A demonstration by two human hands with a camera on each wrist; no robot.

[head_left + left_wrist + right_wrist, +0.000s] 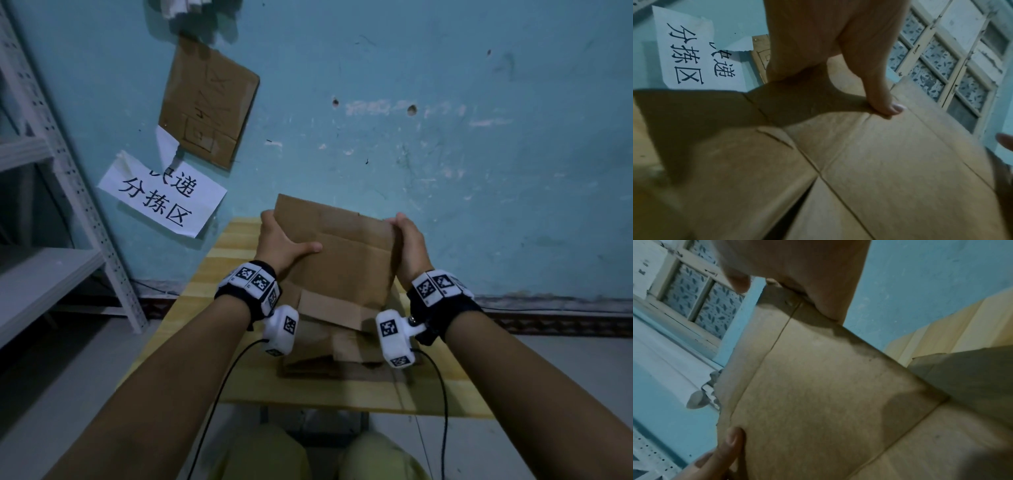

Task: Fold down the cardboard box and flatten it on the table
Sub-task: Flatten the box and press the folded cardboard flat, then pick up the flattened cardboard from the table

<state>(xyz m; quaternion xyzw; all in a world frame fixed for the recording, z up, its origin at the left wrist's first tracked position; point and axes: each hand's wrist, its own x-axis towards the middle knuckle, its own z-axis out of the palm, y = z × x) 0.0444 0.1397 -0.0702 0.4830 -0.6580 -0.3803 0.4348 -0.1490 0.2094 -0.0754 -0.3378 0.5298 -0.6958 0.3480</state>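
box (342,253) plain brown | table (219,274) pale yellow wood | wall (445,137) scuffed teal

Head view down, wrist views close, sharing cardboard box (337,253).

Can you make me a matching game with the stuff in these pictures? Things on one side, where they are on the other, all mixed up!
Things:
1. cardboard box
2. white paper sign
3. metal shelf
4. wooden table

Places:
A. stuck on the blue wall
B. under the box
C. held between both hands
D. far left, beside the wall

Pairs: 1-C, 2-A, 3-D, 4-B
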